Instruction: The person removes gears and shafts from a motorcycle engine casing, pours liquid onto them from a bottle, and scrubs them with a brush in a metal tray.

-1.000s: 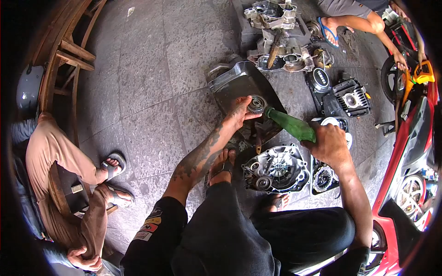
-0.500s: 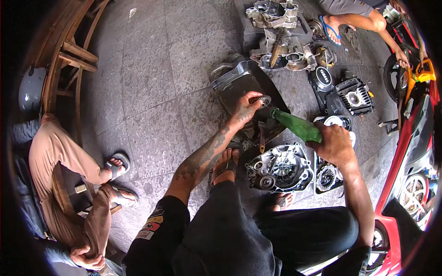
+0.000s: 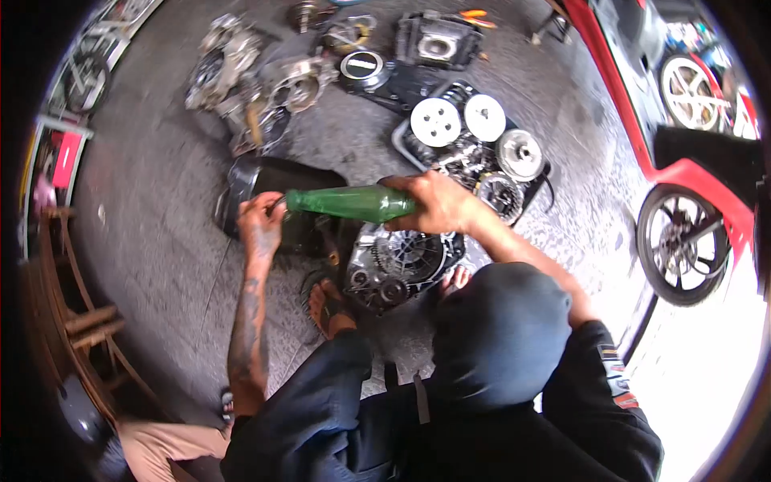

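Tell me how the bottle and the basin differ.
The bottle is green; the basin is black. The bottle is slim with a narrow neck; the basin is wide and open. The right hand holds the bottle on its side, while the basin rests on the floor. Both are containers.

Bare floor (image 3: 165, 225) lies open left of the left hand (image 3: 261, 223), as far as the wooden bench (image 3: 92, 320). The bottle (image 3: 345, 203) bars the gap between that hand and the right hand (image 3: 440, 202). Beyond the left hand, past the pan (image 3: 309, 173), metal cases (image 3: 301, 82) block the way. A tray (image 3: 403, 143) of parts crowds the right hand's far side, an engine cover (image 3: 384, 261) its near side. Farther right, floor runs free to the red motorbike (image 3: 697, 180).
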A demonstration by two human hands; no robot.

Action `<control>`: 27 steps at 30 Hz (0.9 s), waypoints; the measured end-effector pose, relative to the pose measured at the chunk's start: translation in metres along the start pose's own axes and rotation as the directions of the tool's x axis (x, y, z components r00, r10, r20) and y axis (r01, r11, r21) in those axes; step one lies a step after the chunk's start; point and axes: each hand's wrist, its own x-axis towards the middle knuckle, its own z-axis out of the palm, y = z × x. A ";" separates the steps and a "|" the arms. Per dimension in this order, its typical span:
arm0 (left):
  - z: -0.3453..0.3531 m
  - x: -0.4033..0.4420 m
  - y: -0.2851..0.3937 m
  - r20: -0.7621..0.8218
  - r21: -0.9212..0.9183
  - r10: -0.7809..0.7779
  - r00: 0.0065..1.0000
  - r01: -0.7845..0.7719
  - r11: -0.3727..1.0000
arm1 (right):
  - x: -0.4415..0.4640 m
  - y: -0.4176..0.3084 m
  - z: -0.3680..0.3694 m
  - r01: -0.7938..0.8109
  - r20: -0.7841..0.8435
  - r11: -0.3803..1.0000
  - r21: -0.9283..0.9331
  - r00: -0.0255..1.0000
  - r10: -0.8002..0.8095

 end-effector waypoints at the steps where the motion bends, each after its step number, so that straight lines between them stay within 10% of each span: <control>1: -0.009 0.005 0.000 0.019 0.028 0.047 0.999 -0.048 0.998 | -0.013 0.009 0.007 0.014 -0.131 0.996 0.091 0.991 -0.002; 6: -0.040 0.016 0.036 0.025 0.060 0.019 1.000 -0.021 0.998 | -0.083 0.021 0.022 0.107 -0.557 0.903 0.417 0.815 0.161; 9: 0.003 0.011 -0.037 0.069 -0.133 -0.021 0.997 0.031 0.991 | -0.128 0.034 0.022 0.136 -0.539 0.664 0.735 0.711 0.452; 13: 0.000 0.014 0.022 0.114 0.170 0.026 0.993 -0.045 0.984 | -0.193 0.058 0.032 0.023 -0.620 0.674 0.738 0.418 0.664; 18: 0.033 0.059 0.080 0.289 -0.576 -0.177 0.941 0.319 0.753 | -0.251 0.103 0.062 0.204 -0.695 0.665 0.719 0.180 0.696; 27: 0.173 0.087 0.159 0.634 -0.570 0.121 0.764 0.356 0.740 | -0.255 0.106 0.071 0.210 -0.635 0.604 0.769 0.149 0.758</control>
